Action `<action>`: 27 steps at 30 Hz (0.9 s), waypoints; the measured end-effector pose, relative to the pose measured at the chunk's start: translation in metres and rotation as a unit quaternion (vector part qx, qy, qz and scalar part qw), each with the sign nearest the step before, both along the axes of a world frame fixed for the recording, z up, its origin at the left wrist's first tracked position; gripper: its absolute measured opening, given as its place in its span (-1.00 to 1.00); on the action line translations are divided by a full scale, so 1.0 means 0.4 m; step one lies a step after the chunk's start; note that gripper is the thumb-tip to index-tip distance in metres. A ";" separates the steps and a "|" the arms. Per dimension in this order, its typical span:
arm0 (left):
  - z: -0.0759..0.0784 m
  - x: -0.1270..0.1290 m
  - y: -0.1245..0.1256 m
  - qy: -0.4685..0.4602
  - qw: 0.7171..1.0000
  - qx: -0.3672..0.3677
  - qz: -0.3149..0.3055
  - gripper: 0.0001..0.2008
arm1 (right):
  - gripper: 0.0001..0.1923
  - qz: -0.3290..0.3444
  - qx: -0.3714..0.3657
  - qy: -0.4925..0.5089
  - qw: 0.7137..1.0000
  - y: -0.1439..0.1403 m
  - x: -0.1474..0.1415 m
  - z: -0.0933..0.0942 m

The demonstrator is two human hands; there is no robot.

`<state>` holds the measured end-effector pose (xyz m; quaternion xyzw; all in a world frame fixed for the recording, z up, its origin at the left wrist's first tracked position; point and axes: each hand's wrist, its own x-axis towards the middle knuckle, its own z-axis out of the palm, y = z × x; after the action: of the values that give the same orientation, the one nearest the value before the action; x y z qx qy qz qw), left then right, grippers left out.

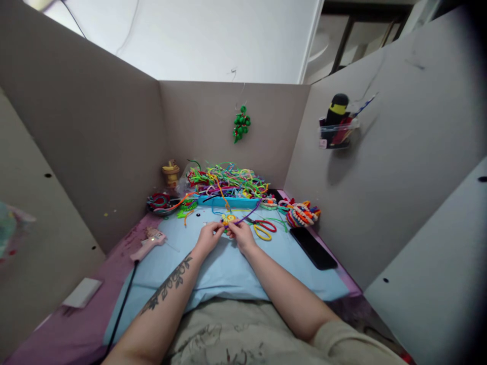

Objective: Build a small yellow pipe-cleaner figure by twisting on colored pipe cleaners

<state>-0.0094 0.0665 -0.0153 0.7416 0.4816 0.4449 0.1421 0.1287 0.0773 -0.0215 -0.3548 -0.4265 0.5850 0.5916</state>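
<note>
My left hand (208, 238) and my right hand (240, 235) meet over the light blue mat (228, 268). Both pinch a small yellow pipe-cleaner piece (229, 219) between the fingertips. A purple pipe cleaner (249, 215) runs from that piece up and to the right. A heap of coloured pipe cleaners (227, 181) lies just behind the hands, partly in a blue tray (228, 202). Scissors with red and yellow handles (263, 228) rest on the mat right of my right hand.
A pink glue gun (149, 241) with a black cord lies left of the mat. A black phone (312, 247) lies at the right. Finished pipe-cleaner figures (303, 213) sit back right. Cardboard walls (95, 147) enclose the desk; a green ornament (241, 123) hangs on the back one.
</note>
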 end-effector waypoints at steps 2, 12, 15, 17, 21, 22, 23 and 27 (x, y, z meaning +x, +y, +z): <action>0.002 0.001 -0.001 -0.010 1.000 -0.008 0.008 -0.83 | -0.75 0.005 -0.018 0.024 1.000 -0.001 -0.002 0.002; 0.014 0.009 -0.003 -0.136 0.984 -0.099 -0.057 -0.78 | -0.78 0.012 -0.027 0.076 0.997 -0.013 -0.001 0.028; 0.014 0.007 0.000 -0.163 0.977 -0.119 -0.064 -0.76 | -0.75 0.018 0.008 0.052 0.998 -0.013 -0.002 0.023; 0.013 0.002 0.002 -0.164 0.980 -0.106 -0.039 -0.76 | -0.77 0.012 0.033 -0.008 0.999 -0.015 -0.001 0.017; 0.015 -0.007 -0.007 -0.062 0.997 -0.002 0.045 -0.80 | -0.79 -0.094 0.214 -0.244 0.941 -0.035 0.010 0.022; 0.017 -0.007 -0.013 -0.018 0.998 0.027 0.053 -0.81 | -0.81 -0.134 0.277 -0.302 0.902 -0.041 0.014 0.026; 0.019 -0.005 -0.019 0.025 0.997 0.050 0.055 -0.81 | -0.82 -0.170 0.325 -0.353 0.861 -0.046 0.017 0.031; 0.024 0.004 -0.036 0.136 0.984 0.101 0.057 -0.80 | -0.81 -0.226 0.387 -0.490 0.747 -0.049 0.027 0.041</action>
<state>-0.0078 0.0519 -0.0056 0.7768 0.4908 0.3937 -0.0262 0.1395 0.0576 -0.0049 -0.4192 -0.7552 -0.0360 0.5027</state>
